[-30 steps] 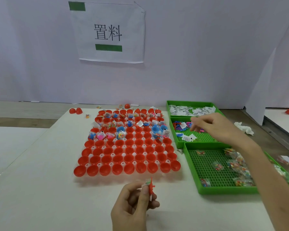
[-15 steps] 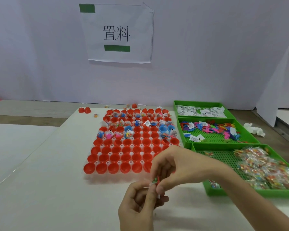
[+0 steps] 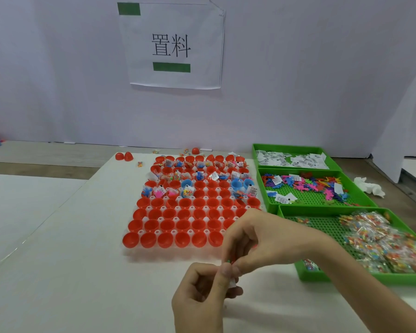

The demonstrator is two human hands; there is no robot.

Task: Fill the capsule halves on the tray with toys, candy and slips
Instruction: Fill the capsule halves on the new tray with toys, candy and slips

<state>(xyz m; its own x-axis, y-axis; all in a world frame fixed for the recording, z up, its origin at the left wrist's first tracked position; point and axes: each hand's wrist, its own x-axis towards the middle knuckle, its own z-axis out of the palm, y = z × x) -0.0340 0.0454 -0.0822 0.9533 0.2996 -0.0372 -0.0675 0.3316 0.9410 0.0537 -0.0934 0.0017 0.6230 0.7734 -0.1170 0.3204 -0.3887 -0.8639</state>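
Low ctr of the head view, both my hands meet over bare table (image 3: pixel 70 272), just in front of the tray (image 3: pixel 173 251)'s near edge. L hand (image 3: pixel 199 296): fingers curled, thumb + forefinger pinching a small bundle (image 3: pixel 229 261). Only a red-green bit and a white paper corner show; the rest is hidden by fingers. R hand (image 3: pixel 262 239) comes in from lower right, fingers bent down, tips pinching the top of the same bundle and touching my L thumb. It covers the tray's near right corner.

Tray sits mid-frame w/ red halves (image 3: pixel 183 239) in rows. Near rows look unfilled. Far rows hold toys, slips and candy, plus a few blue halves (image 3: pixel 237 183).

Right of the tray, three green bins run toward the wall, just beside its right edge w/ a narrow gap:
- far bin (image 3: pixel 296 149) w/ slips (image 3: pixel 298 161)
- mid bin (image 3: pixel 262 188) w/ toys (image 3: pixel 305 185)
- near bin (image 3: pixel 346 277) w/ candy packets (image 3: pixel 382 243); my R forearm crosses its near left corner.

Open room: wide bare table left of the tray out to the table's left edge, and the strip btwn the tray front and the bottom of the frame. Two loose halves (image 3: pixel 124 156) sit at the table's far left corner, apart from the tray. Crumpled tissue (image 3: pixel 368 187) lies right of the mid bin. Paper sign (image 3: pixel 173 44) hangs on the wall, upper ctr.
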